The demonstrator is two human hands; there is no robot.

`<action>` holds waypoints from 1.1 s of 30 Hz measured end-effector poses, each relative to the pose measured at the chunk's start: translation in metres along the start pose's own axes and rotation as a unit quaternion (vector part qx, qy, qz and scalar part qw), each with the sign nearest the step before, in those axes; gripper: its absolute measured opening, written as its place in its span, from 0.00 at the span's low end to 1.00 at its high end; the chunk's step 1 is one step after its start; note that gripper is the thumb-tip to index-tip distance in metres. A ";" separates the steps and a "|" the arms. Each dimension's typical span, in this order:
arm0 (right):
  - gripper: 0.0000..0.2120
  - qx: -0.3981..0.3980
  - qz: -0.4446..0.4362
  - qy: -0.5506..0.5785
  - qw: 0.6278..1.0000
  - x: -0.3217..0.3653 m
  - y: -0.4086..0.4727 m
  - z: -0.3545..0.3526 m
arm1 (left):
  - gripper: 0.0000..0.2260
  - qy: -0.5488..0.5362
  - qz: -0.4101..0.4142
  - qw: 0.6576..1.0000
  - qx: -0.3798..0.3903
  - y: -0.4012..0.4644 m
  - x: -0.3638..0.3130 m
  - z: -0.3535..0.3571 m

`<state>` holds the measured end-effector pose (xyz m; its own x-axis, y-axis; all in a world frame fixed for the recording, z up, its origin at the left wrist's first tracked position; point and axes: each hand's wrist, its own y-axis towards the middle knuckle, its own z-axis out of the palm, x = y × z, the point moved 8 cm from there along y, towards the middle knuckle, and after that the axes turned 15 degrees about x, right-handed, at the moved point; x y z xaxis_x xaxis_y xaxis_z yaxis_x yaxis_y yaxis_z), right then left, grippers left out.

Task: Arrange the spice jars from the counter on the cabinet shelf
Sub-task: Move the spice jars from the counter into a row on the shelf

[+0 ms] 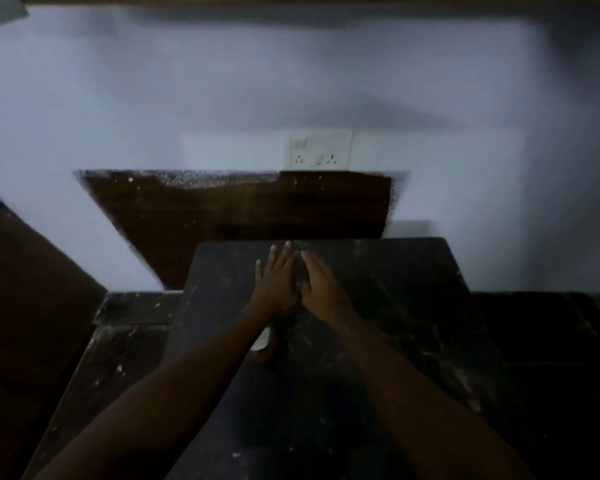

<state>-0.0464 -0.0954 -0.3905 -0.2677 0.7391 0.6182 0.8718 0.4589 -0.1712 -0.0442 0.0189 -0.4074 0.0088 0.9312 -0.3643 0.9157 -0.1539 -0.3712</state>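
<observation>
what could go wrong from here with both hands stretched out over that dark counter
The frame is dim and blurred, and no spice jar can be made out, so the left hand and right hand, both open and empty over the dark counter, may be groping blind. A small pale object lies under the left forearm and could get knocked. The wall socket sits just beyond the fingertips.

Dim, blurred shot. Both hands – left hand (277, 282), right hand (321, 287) – lie side by side, fingers straight, over the dark stone counter (378, 306); nothing stands on the slab at 3 or 9 o'clock of them. At 12 o'clock the wall (222, 81) closes the way, with a brown panel (239, 206) low on it and a switch plate (318, 148) just above. At 6 o'clock a small white thing (262, 339) sits under the left wrist – unclear what. Dark brown board (21, 289) blocks 9 o'clock, far left.
</observation>
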 end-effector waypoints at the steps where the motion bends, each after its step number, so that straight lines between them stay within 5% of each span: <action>1: 0.35 0.044 0.037 -0.004 0.998 -0.008 -0.003 0.024 | 0.40 -0.007 -0.033 0.999 0.037 -0.006 0.016 0.020; 7: 0.39 0.185 0.100 0.011 0.978 -0.010 -0.040 0.138 | 0.45 -0.055 -0.146 0.970 0.188 -0.059 0.082 0.110; 11: 0.38 0.208 0.065 -0.010 0.976 0.004 -0.049 0.164 | 0.32 -0.074 -0.121 0.981 0.129 -0.073 0.087 0.119; 17: 0.46 0.167 0.029 0.064 0.983 0.018 -0.063 0.153 | 0.29 -0.168 -0.091 0.977 0.095 -0.080 0.076 0.087; 22: 0.55 0.093 -0.012 0.091 0.991 0.050 -0.048 0.069 | 0.16 -0.261 -0.015 0.965 0.033 -0.087 0.052 0.007; 26: 0.49 0.021 -0.024 0.170 0.985 0.075 -0.036 -0.032 | 0.09 -0.430 0.130 0.893 0.033 -0.101 0.010 -0.079; 29: 0.40 -0.043 -0.055 0.230 0.971 0.091 -0.037 -0.114 | 0.17 -0.533 0.175 0.826 0.051 -0.102 -0.013 -0.129; 33: 0.28 -0.109 -0.149 0.234 0.954 0.132 -0.044 -0.229 | 0.31 -0.548 0.252 0.792 0.091 -0.093 -0.066 -0.189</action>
<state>-0.0264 -0.1304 -0.1256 -0.3492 0.2662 0.8985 0.8637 0.4633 0.1984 -0.0542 0.0343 -0.1880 -0.0913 -0.0941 -0.9914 0.8327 -0.5532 -0.0242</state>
